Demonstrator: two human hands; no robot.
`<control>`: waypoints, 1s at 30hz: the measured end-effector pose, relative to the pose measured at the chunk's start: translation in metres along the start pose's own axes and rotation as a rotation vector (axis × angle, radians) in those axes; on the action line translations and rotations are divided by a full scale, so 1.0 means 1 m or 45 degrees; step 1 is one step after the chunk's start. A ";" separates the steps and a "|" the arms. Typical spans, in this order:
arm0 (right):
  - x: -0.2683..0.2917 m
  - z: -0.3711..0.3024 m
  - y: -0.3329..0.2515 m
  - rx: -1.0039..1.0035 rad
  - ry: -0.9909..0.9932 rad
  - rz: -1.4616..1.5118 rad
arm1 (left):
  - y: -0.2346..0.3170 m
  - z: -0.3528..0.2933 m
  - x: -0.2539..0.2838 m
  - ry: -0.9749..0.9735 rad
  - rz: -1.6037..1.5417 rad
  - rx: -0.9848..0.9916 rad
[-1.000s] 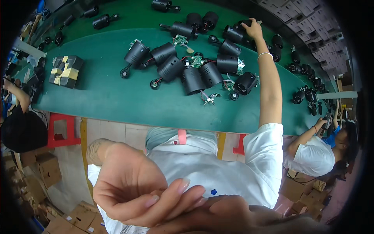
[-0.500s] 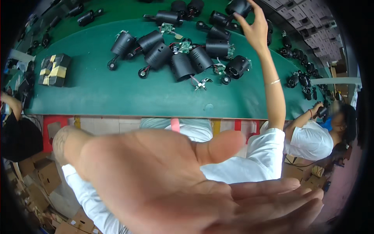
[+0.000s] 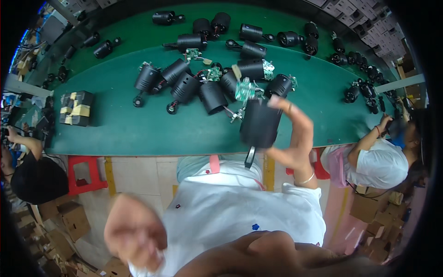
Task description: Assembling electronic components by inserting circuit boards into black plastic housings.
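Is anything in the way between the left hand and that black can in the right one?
Nothing visible is: just open space between the left hand and the black cylinder in the right hand.

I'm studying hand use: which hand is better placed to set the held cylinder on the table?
Right hand, probably: it grips the cylinder near the table, while the blurred left hand is farther away.
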State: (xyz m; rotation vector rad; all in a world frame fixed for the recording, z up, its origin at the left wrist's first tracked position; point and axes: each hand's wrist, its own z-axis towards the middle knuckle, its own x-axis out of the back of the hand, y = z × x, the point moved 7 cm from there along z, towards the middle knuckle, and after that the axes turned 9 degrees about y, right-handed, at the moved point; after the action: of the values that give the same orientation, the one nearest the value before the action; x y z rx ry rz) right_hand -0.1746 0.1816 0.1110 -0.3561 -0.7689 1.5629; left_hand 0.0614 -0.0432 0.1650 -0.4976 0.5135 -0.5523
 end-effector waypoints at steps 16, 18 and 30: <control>-0.035 -0.042 0.025 -0.325 0.116 0.591 | 0.092 -0.173 -0.077 -0.617 -1.093 2.841; -0.035 -0.049 0.051 -0.603 0.252 0.575 | 0.096 -0.171 -0.079 -0.659 -1.216 2.878; -0.067 -0.081 0.078 -1.043 0.031 1.257 | 0.089 -0.169 -0.082 -0.603 -1.245 2.809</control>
State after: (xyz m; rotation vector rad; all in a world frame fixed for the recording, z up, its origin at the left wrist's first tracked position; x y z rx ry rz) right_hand -0.1714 0.1397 -0.0132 -1.5289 -1.3067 2.0479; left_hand -0.0640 0.0216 0.0126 1.3326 -0.9789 -1.4653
